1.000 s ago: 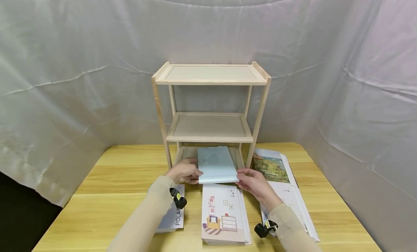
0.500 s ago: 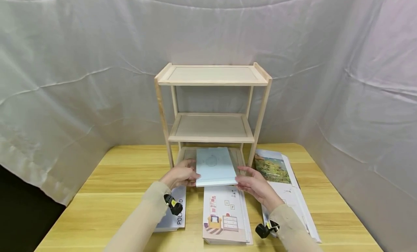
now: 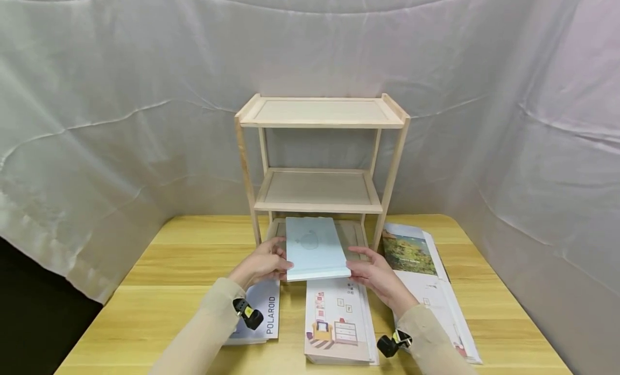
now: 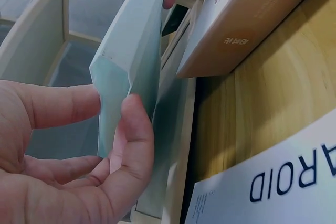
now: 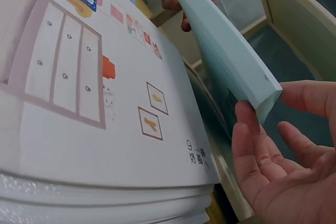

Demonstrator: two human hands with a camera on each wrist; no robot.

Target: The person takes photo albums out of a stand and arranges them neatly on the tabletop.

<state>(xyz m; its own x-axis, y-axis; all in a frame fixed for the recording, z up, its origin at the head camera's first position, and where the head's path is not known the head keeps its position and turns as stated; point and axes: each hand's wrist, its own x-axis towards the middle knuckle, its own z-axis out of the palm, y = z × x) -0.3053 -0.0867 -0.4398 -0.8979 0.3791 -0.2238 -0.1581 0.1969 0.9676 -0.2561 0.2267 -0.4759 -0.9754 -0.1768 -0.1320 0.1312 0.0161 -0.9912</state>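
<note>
A light blue book (image 3: 315, 246) with a faint round drawing on its cover is held level between both hands, at the front of the bottom shelf (image 3: 349, 234). My left hand (image 3: 261, 262) pinches its left edge, thumb on top and fingers beneath. On the opposite side my right hand (image 3: 378, 275) pinches the near right corner. The left wrist view shows the thumb and fingers on either face of the book (image 4: 126, 51). Seen from the right wrist, the book (image 5: 226, 45) stands clear of the shelf, with the other hand at its far end.
A wooden three-tier shelf (image 3: 317, 207) stands at the back of the table (image 3: 184, 267). In front lie a white picture book (image 3: 334, 324) and a book marked POLAROID (image 3: 263, 310), partly behind the left arm. Another book with a landscape picture (image 3: 411, 254) lies at the right.
Both hands have carried the blue book a little to the left relative to the shelf, and its near edge has come slightly toward me. The head view has shifted a little left.
</note>
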